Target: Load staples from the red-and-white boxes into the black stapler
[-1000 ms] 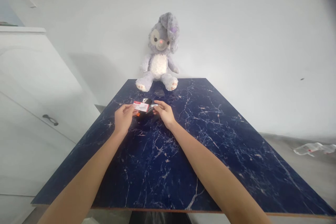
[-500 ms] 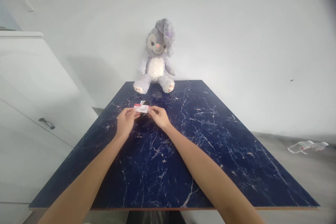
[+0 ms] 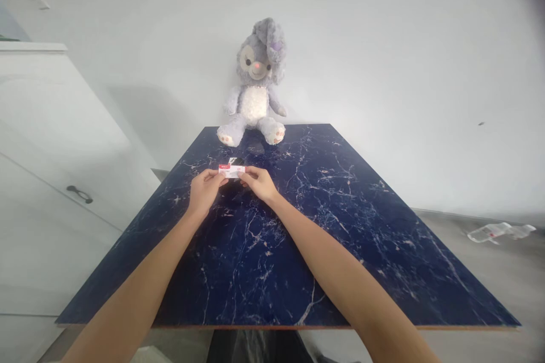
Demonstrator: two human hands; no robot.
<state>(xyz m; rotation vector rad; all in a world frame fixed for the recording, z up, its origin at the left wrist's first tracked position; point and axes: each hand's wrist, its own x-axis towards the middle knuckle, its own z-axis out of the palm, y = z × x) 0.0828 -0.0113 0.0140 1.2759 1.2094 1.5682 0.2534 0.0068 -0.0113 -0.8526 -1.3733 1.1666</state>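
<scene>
Both my hands pinch a small white box with a red end (image 3: pixel 231 170) above the middle of the dark blue marble table (image 3: pixel 340 227). My left hand (image 3: pixel 204 190) grips the box's left end with closed fingers. My right hand (image 3: pixel 258 182) grips its right end the same way. A small black object (image 3: pixel 237 161) lies on the table just behind the box, mostly hidden by it.
A grey and white plush rabbit (image 3: pixel 256 82) sits at the table's far edge against the white wall. A white cabinet with a dark handle (image 3: pixel 79 193) stands to the left. A crumpled plastic bottle (image 3: pixel 498 231) lies on the floor at the right.
My hands drew closer together on the box, which tipped from a slant to level and now shows its narrow side. The black object is more hidden.
</scene>
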